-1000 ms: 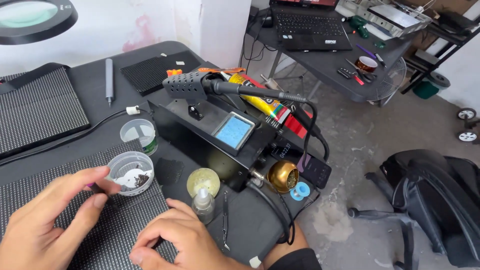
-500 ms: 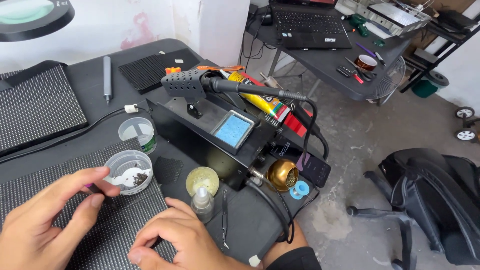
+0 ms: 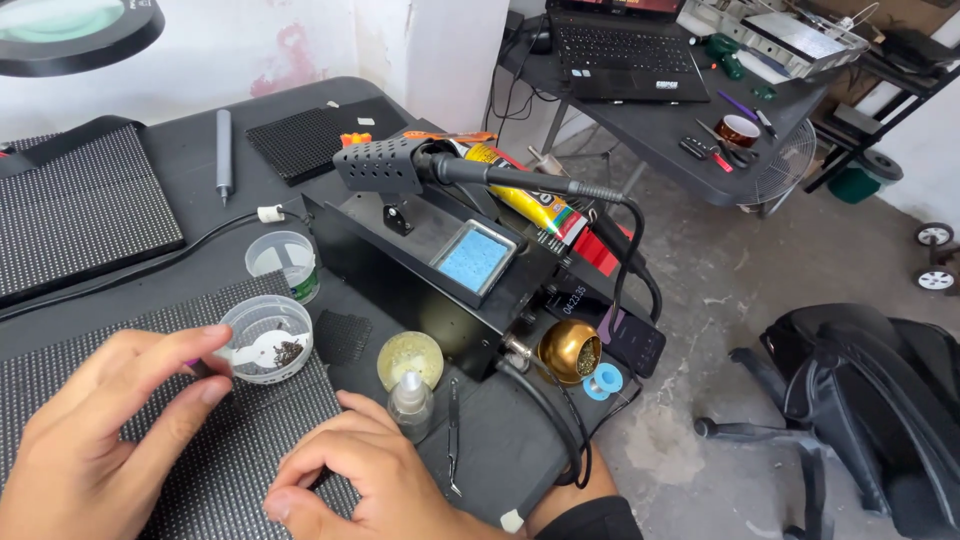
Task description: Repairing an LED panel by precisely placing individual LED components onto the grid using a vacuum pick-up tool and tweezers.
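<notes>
A: Black dotted rigid panel, flat rectangular LED-type board (image 3: pixel 250 470), lies on the bench (image 3: pixel 190 150) under both hands. Right hand (image 3: pixel 375 480) rests on it at the near edge, fingers (image 3: pixel 300 480) curled together, tips pressed to the surface; whether they pinch anything, cannot tell.

B: Left hand (image 3: pixel 95 440)?

A: Fingers bunched near the thumb, something small and purple barely showing between them; too hidden to identify. It hovers just beside the small clear plastic cup (image 3: pixel 265 338) with dark bits inside.

B: Handling judgement for the panel?

A: Likely stiff, light, fragile on its studded face. Take it by the edges, not the face. Its long axis appears to run from the near left toward the far right, though its ends are cut off by the frame.

B: Farther off?

A: Small clear dropper bottle (image 3: pixel 411 402), upright, touching nothing of the hands. Beyond it the black soldering station with blue sponge (image 3: pixel 473 260).
</notes>
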